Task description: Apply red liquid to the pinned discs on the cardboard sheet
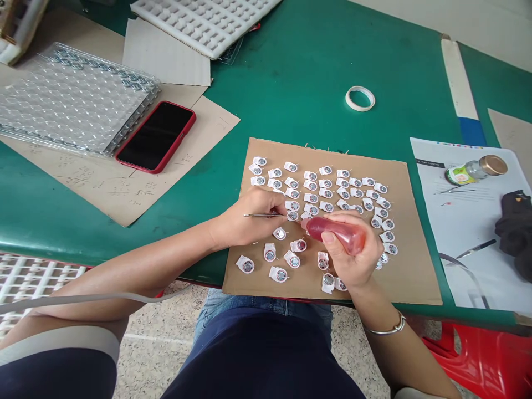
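My left hand is closed around thin metal tweezers, their tips hidden by the fingers beside one of the small parts. In my right hand lies a squeeze bottle of red liquid, tilted with its nozzle pointing left toward the tweezers. Beneath both hands, many small round silver parts with white tabs are spread over a sheet of brown cardboard. Whether the nozzle touches a part I cannot tell.
A red-cased phone and clear plastic tray lie at left. White grid trays are at the back. A tape roll sits behind the cardboard. At right, white paper bears a small glass jar and dark object.
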Motion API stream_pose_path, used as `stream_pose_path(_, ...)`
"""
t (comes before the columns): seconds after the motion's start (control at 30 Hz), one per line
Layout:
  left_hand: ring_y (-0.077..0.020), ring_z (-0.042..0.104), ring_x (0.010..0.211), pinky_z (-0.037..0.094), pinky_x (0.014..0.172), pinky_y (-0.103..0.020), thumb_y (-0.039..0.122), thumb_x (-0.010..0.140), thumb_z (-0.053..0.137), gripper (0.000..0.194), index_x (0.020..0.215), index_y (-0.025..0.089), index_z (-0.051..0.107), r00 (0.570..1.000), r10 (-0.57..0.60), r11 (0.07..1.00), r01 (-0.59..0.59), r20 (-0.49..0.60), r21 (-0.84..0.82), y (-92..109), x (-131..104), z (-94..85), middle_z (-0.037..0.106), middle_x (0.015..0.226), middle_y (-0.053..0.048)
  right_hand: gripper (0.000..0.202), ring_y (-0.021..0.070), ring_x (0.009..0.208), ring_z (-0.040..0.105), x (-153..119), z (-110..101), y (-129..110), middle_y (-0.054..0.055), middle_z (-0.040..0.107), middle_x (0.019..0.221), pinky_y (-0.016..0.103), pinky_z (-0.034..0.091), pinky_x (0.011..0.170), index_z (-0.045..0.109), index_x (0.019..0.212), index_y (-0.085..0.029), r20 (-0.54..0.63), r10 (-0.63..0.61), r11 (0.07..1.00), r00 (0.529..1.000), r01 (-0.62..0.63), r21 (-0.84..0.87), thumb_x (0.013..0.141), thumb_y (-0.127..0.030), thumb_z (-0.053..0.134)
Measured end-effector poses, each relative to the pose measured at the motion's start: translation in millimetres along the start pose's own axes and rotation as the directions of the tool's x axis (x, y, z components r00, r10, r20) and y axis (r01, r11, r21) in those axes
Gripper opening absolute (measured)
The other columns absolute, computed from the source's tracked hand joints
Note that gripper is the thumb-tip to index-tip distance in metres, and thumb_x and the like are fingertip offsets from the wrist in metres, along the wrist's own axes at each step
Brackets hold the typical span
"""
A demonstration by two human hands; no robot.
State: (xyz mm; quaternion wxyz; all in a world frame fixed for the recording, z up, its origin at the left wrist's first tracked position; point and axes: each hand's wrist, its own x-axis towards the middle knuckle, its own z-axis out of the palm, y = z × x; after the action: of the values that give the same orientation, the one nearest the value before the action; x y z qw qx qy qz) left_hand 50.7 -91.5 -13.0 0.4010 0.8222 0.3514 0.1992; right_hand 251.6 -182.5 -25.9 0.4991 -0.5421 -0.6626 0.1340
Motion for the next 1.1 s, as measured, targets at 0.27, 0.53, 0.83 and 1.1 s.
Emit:
stream_pose_path(0.27,-0.0073,0.052,0.053,0.037,0.050,-0.019,0.007,0.069,0.057,0.010,0.066,0.014,0.064,1.000,0.003,1.000,-0.003,-0.006,0.011,1,1,-0.7,0.061,0.059,0.001,0.030,0.0189,0.083,0.062,-1,1,-1,0.005,0.065,0.089,0.038,0.051,0.073,0.060,0.095,-0.018,-0.030,0.012,1.000,0.999,-0.012,0.003,0.067,-0.015,0.069)
stream_pose_path(0.53,-0.0091,0.056,0.058,0.040,0.054,-0.021,0.010,0.070,0.060,0.008,0.068,0.014,0.066,1.000,-0.008,0.998,0.007,-0.009,-0.065,7,-1,-1.1,0.064,0.064,0.000,0.022,0.0183,0.070,0.064,9,-10,8,0.003,0.061,0.087,0.031,0.052,0.047,0.063,0.090,-0.020,-0.238,0.397,0.812,0.886,-0.219,0.542,0.073,-0.035,0.062)
stream_pose_path(0.83,-0.0122,0.062,0.064,0.046,0.061,-0.024,0.015,0.059,0.073,0.014,0.061,0.012,0.059,0.791,-0.516,0.643,0.104,-0.328,-0.759,-10,11,-43.6,0.066,0.064,-0.002,0.022,0.0246,0.077,0.065,62,-70,2,0.007,0.064,0.086,0.030,0.041,0.043,0.064,0.093,-0.025,-0.178,0.351,0.779,0.919,-0.182,0.600,0.076,-0.036,0.056)
stream_pose_path(1.1,-0.0177,0.066,0.076,0.051,0.069,-0.029,0.016,0.058,0.075,0.019,0.062,0.012,0.057,0.739,-0.629,0.491,0.138,-0.241,-0.860,-26,-13,-34.5,0.067,0.069,-0.006,0.026,0.0220,0.070,0.064,84,-70,4,0.006,0.059,0.071,0.029,0.035,0.044,0.065,0.078,-0.018,-0.242,0.275,0.765,0.931,-0.060,0.641,0.077,-0.042,0.056)
